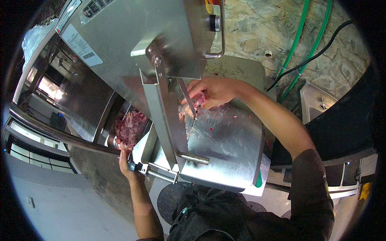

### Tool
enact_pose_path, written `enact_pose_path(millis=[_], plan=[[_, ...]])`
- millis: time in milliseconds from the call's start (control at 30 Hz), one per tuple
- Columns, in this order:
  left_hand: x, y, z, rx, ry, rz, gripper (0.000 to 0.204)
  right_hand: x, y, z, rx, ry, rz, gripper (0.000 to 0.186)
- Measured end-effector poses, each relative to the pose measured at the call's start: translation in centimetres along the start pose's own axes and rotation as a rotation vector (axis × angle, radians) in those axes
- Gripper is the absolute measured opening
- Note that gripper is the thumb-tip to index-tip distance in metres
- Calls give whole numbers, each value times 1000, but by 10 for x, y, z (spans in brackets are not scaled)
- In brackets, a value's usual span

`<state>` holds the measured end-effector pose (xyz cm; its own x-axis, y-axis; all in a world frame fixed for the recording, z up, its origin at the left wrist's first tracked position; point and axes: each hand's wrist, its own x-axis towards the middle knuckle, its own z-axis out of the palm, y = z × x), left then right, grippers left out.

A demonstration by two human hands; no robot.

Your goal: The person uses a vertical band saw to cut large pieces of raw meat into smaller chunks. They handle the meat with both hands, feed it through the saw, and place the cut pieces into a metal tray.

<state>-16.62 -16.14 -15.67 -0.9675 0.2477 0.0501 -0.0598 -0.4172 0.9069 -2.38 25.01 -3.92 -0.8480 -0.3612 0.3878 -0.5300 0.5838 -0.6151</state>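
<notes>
Meat (200,97) is sitting as a small red piece beside the narrow blade (186,95) of a steel machine, above the metal worktable (225,148). The person's right hand (220,91) is pinching this piece, its fingers bending over the far side and its thumb pressing nearer the person. The fingertips are coming very close to the blade (whether any are touching it is staying unclear from this angle). Pale scraps (181,114) are lying to the left of the blade, and red specks are dotting the worktable.

The left hand (125,164) is reaching up at the left of the machine, its fingers meeting the lower end of a heap of cut meat (130,124). Whether those fingers are gripping a piece or only resting against it, one cannot tell. The heap is lying just beyond that hand, well apart from the piece at the blade.

A flat metal upright (159,116) is standing between the two hands, and a short steel rod (194,158) is jutting out near its foot. Above, the big steel housing (148,28) is filling the view. Green hoses (317,40) and a black cable (311,55) are hanging against the stone wall (249,32) at the right.
</notes>
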Motion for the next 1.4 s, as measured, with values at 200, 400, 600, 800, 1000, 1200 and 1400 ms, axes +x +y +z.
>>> enact_pose_path(millis=[200,400,600,800,1000,1200,1400], plan=[[-4,-5,3,91,153,76,34,13,2,4,-77,-224,80,31],[-3,0,-3,52,33,24,28,-12,3,-33,108,-17,503,22],[-7,7,8,79,-32,32,23,-13,10,-34,-339,151,462,24],[-11,9,12,163,84,16,26,21,13,-28,-188,121,512,19],[-12,12,15,165,63,11,28,41,11,-16,-674,-23,333,17],[-16,14,24,139,120,8,26,7,0,-50,-438,119,768,19],[-12,12,19,137,84,9,26,-25,-15,-23,-503,138,519,14]])
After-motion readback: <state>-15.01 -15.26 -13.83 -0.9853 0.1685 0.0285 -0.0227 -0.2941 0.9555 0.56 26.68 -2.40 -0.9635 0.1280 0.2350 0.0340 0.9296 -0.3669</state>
